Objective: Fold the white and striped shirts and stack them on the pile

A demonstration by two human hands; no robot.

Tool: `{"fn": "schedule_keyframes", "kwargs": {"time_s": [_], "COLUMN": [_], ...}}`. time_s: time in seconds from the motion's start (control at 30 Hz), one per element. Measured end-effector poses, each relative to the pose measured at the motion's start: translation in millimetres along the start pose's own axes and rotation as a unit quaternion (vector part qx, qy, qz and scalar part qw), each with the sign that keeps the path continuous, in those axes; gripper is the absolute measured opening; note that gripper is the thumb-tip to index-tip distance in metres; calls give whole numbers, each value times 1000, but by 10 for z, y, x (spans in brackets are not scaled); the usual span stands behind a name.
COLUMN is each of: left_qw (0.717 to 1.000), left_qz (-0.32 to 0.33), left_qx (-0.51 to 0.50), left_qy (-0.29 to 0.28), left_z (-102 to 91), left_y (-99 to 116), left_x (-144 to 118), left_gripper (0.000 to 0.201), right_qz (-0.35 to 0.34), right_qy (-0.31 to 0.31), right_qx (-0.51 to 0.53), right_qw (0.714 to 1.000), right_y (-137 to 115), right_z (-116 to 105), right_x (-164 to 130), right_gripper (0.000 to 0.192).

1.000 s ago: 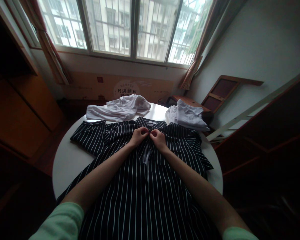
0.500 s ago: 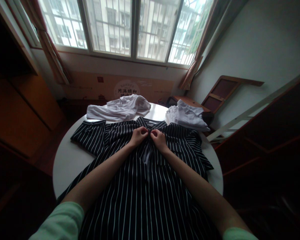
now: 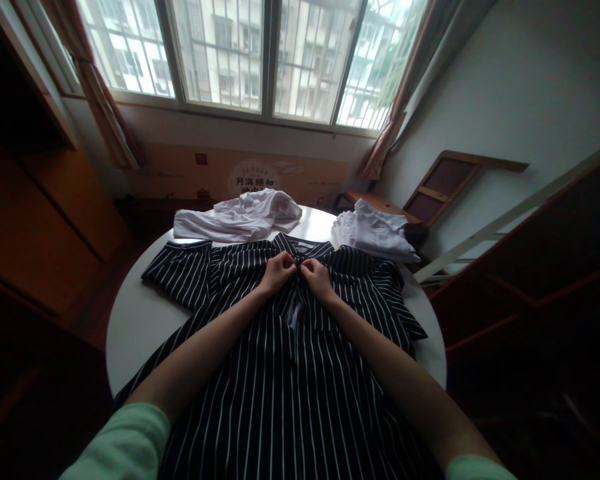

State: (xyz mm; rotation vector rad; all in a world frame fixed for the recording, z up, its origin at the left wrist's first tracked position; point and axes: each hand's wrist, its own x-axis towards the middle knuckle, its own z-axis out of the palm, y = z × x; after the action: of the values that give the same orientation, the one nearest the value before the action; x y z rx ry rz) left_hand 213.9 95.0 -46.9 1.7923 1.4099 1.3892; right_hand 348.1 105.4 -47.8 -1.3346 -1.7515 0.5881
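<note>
A black shirt point(image 3: 260, 373) with white stripes lies spread face up on a round white table point(image 3: 130, 313), its collar toward the window. Just below the collar, my left hand point(image 3: 279, 270) pinches one side of the front opening. My right hand point(image 3: 316, 277) pinches the opposite side, fingertips close to those of the left. Whether a button is between the fingers is too small to make out. Under my hands the front gapes a little, showing a paler inside. One sleeve lies bent out on the left, the other on the right.
Crumpled white clothing point(image 3: 235, 217) lies at the table's far left edge. A folded white garment point(image 3: 377, 233) sits at the far right. Beyond stand a wooden chair point(image 3: 445, 180) by the wall, a barred window point(image 3: 220, 60) and a cabinet point(image 3: 45, 227) on the left.
My hands stay at the shirt front below the collar, with only a very slight shift of the fingers. The shirt and the white clothes have not moved.
</note>
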Motion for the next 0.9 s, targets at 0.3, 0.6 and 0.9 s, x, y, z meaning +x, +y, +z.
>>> {"fn": "schedule_keyframes", "kwargs": {"time_s": [0.3,0.6,0.9], "left_qw": [1000,988,937], "left_qz": [-4,8,134], "left_qx": [7,130,287], "left_qy": [-8,-81,-149], "left_z": [9,-6,-516], "left_y": [-48,-48,-43], "left_x": [7,22,-482], "left_gripper": [5,20,32], "right_qz": [7,20,-102], "right_qy": [-19,-49,-220], "right_qx": [-8,-46,-98], "right_qw": [1000,998,965], "right_y": [3,-49,-117], "right_z": [-1,-34,-538], "right_x": [16,-15,-537], "right_gripper": [8,23,35]}}
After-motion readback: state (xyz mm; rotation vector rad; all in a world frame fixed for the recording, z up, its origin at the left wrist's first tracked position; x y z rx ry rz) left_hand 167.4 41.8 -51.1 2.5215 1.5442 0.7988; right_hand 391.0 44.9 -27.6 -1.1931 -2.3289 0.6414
